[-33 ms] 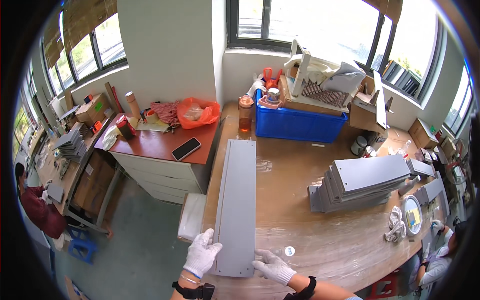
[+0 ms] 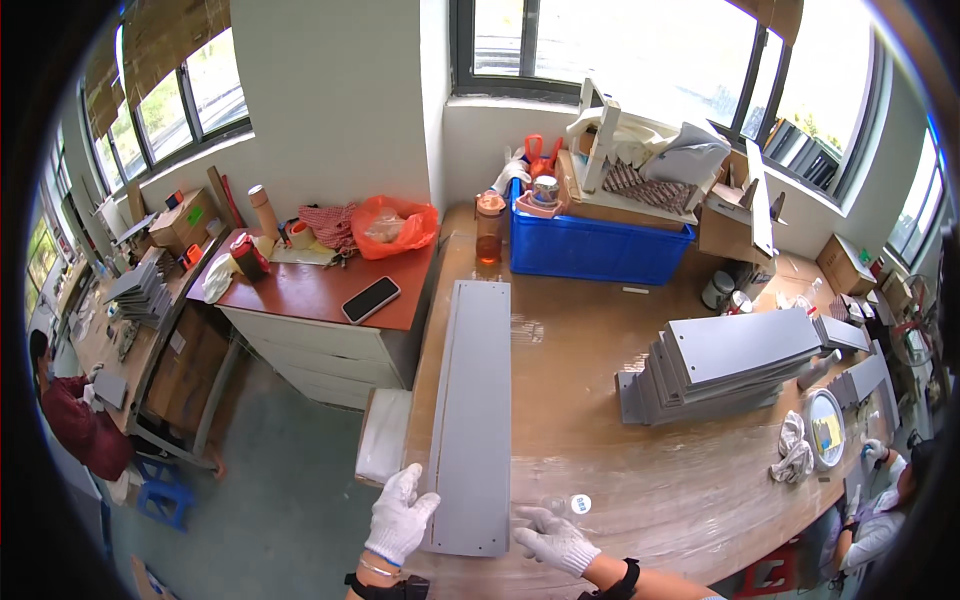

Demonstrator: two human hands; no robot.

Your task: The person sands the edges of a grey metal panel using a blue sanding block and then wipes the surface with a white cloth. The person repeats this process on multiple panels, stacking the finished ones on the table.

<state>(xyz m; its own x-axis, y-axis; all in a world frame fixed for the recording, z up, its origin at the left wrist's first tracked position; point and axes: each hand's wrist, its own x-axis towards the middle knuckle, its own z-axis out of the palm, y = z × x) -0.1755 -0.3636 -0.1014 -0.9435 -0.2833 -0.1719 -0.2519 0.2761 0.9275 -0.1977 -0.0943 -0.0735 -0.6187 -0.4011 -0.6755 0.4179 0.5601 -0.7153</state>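
Note:
A long grey panel (image 2: 475, 420) lies lengthwise before me on the film-covered table (image 2: 590, 460), with small holes near its ends. At the panel's near left edge is my left hand (image 2: 400, 518), in a white knit glove, thumb and fingers apart and holding nothing. My right hand (image 2: 555, 540), gloved alike, hovers by the near right edge, its fingers stretched toward the panel and a small gap between. Just beyond that hand lies a small clear object with a round white label (image 2: 580, 504); its kind I cannot make out.
A stack of grey panels (image 2: 740, 345) stands to the right, near a white tub (image 2: 826, 430) and crumpled gloves (image 2: 793, 450). A blue crate (image 2: 600, 248) and a bottle (image 2: 489, 235) are at the back. Left is a cabinet with a phone (image 2: 371, 299). Co-workers sit at both sides.
Both hands have shifted slightly outward from the panel; my left hand is a little lower, and my right fingertips have come away from the edge. The panel lies practically where it was.

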